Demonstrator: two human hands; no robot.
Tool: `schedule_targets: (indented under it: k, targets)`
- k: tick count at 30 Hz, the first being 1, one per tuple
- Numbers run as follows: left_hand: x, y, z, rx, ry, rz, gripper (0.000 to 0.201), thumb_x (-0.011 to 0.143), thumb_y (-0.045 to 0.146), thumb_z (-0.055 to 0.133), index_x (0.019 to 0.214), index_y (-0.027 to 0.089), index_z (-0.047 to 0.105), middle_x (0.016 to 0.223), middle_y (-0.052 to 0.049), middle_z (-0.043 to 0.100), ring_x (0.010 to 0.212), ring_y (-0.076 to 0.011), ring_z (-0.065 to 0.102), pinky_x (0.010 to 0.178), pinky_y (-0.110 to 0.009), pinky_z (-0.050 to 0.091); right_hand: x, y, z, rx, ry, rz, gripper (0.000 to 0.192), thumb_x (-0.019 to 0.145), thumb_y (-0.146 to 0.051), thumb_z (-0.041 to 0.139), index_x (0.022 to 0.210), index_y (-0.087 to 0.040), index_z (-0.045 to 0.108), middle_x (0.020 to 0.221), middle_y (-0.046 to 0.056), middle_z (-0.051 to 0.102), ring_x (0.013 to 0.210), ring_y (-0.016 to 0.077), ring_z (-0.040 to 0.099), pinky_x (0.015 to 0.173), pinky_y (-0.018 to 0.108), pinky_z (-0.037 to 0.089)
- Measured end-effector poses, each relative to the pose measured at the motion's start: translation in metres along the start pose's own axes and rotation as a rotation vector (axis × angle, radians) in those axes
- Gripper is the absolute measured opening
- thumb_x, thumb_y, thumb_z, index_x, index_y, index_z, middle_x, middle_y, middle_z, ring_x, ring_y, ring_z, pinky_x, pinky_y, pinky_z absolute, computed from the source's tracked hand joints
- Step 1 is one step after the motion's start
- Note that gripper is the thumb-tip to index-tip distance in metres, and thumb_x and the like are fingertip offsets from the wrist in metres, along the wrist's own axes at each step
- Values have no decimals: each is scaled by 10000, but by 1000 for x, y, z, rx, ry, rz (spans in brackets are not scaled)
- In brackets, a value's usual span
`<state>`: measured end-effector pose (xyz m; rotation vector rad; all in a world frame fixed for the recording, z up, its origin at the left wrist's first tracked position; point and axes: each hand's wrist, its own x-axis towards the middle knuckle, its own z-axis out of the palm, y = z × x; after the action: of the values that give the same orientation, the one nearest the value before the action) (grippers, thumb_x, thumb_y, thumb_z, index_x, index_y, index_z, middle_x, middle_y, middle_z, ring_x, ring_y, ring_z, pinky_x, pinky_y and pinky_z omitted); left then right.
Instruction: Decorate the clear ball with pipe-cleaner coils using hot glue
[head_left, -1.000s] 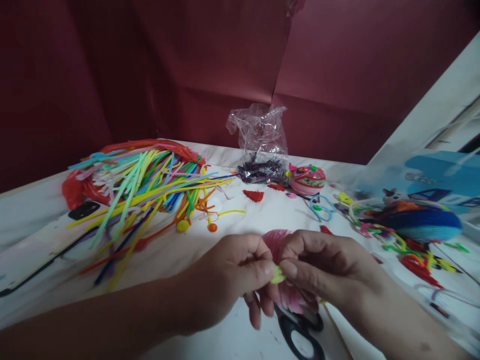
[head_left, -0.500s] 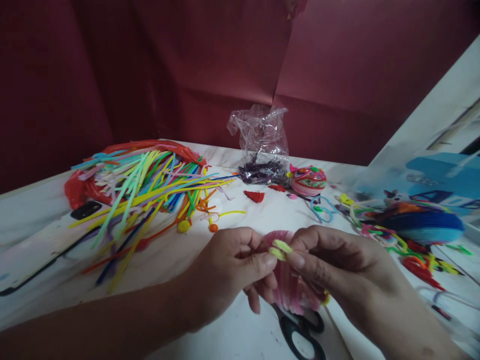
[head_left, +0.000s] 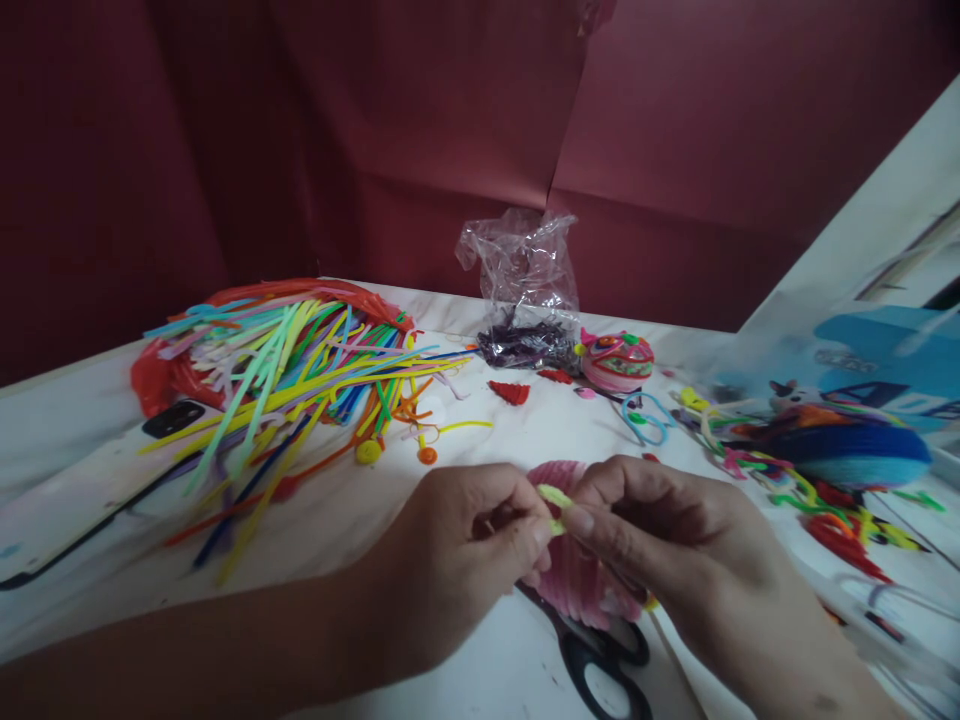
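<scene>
Between the fingertips of both hands is a short, bent, pale yellow pipe cleaner [head_left: 555, 497]. My left hand [head_left: 469, 545] is closed, pinching its left end with thumb and forefinger. From the other side my right hand [head_left: 664, 540] pinches it as well, its thumb against the lower part. Behind and below the fingers sits a pink fuzzy piece wrapped in pipe cleaners [head_left: 574, 580], partly covered by the hands. Black-handled scissors [head_left: 600, 665] lie on the table under it, their blades partly hidden.
A heap of colourful pipe cleaners [head_left: 300, 350] spreads across the left, beside a phone [head_left: 82, 490]. At the back stand a clear plastic bag [head_left: 529, 290] and a pink decorated ball [head_left: 619, 360]. A blue fuzzy piece [head_left: 855, 455] and loose scraps lie right. Red triangles [head_left: 510, 392] lie mid-table.
The left fingers have curled tighter around the yellow pipe cleaner, covering more of it. The hands have shifted slightly; the other things stay in place.
</scene>
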<state>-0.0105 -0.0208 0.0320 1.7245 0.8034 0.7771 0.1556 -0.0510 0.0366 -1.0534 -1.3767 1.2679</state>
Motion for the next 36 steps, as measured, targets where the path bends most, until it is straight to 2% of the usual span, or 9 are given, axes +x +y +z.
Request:
schedule_targets:
  k: [3, 6, 12, 18, 21, 25, 28, 33, 36]
  targets:
    - [2, 1, -2, -62, -21, -39, 237, 811, 308, 479, 652, 139, 529, 594, -3, 567, 517, -82, 483, 481, -185, 366, 0, -5, -1, -56, -46, 24, 386, 780, -448, 701, 679, -110, 545, 551, 17, 501, 462, 59, 391, 409, 126, 309]
    - [5, 3, -4, -94, 58, -8, 229, 814, 348, 506, 732, 139, 554, 608, 14, 550, 538, -83, 489, 501, -183, 382, -1, -9, -1, -109, -54, 30, 431, 773, -489, 690, 649, -108, 531, 538, 19, 478, 461, 65, 379, 405, 140, 294]
    - [4, 9, -3, 45, 95, 52, 128, 767, 207, 557, 653, 155, 584, 547, 47, 525, 500, -66, 437, 474, -170, 330, -3, -10, -4, -214, -79, 31, 475, 766, -545, 660, 645, -109, 515, 552, 17, 454, 476, 68, 363, 410, 146, 287]
    - [-1, 12, 6, 286, 26, 177, 160, 795, 191, 537, 649, 162, 598, 577, 40, 539, 542, -70, 448, 513, -174, 322, -13, -14, -17, -409, -192, 77, 371, 833, -462, 561, 711, -113, 533, 657, 46, 523, 580, 108, 435, 486, 177, 331]
    - [1, 13, 11, 296, 15, 191, 171, 797, 185, 523, 641, 158, 585, 585, 37, 523, 551, -74, 442, 522, -181, 323, -17, -12, -23, -364, -210, 84, 367, 825, -460, 591, 727, -110, 539, 696, 52, 540, 615, 116, 459, 514, 182, 348]
    - [7, 17, 19, 63, 81, 48, 153, 787, 211, 507, 653, 154, 552, 581, 34, 519, 551, -85, 460, 521, -190, 357, -20, -6, -31, -153, -103, 20, 379, 825, -479, 634, 757, -114, 558, 657, 38, 545, 562, 89, 455, 466, 150, 323]
    - [11, 19, 27, 2, 148, -38, 156, 764, 255, 532, 650, 150, 544, 560, 29, 513, 532, -92, 465, 506, -202, 371, -23, -1, -41, -114, 29, -52, 397, 837, -489, 614, 710, -116, 560, 623, 31, 531, 513, 73, 416, 426, 138, 302]
    - [19, 15, 32, -140, 257, -42, 150, 717, 257, 569, 619, 145, 545, 515, 33, 542, 477, -78, 471, 478, -187, 372, -33, 11, -60, -528, 397, -201, 359, 774, -501, 614, 766, -142, 615, 678, 35, 566, 546, 115, 484, 439, 171, 361]
    - [22, 11, 29, -197, 339, -24, 143, 695, 246, 600, 606, 136, 580, 521, 33, 562, 493, -64, 481, 488, -165, 375, -37, 18, -62, -795, 336, -250, 279, 835, -436, 528, 808, -180, 637, 806, 30, 587, 664, 143, 540, 546, 211, 420]
